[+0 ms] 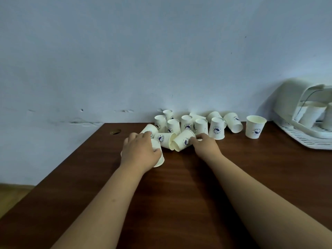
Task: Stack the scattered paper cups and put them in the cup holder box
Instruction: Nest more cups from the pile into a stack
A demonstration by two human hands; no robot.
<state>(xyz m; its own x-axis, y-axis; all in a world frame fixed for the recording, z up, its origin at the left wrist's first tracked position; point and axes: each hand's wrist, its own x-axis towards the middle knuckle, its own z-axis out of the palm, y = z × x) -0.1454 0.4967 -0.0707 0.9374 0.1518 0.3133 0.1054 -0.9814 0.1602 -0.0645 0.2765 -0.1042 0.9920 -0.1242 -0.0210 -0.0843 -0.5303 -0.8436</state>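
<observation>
Several white paper cups with a blue logo (217, 130) lie scattered at the back of a brown wooden table (179, 186), some upside down, some on their sides. One cup (255, 126) stands upright to the right. My left hand (139, 152) wraps over an upside-down cup (159, 159) on the near left of the group. My right hand (204, 143) has its fingers around a tipped cup (182, 140) lying on its side. The white cup holder box (287, 105) stands at the far right with its lid raised and cups inside.
A pale wall runs right behind the cups. A round cable hole (115, 131) sits in the table's back left corner. The table's left edge drops to a wooden floor (12, 196). The box's slatted white base (305, 139) juts onto the table.
</observation>
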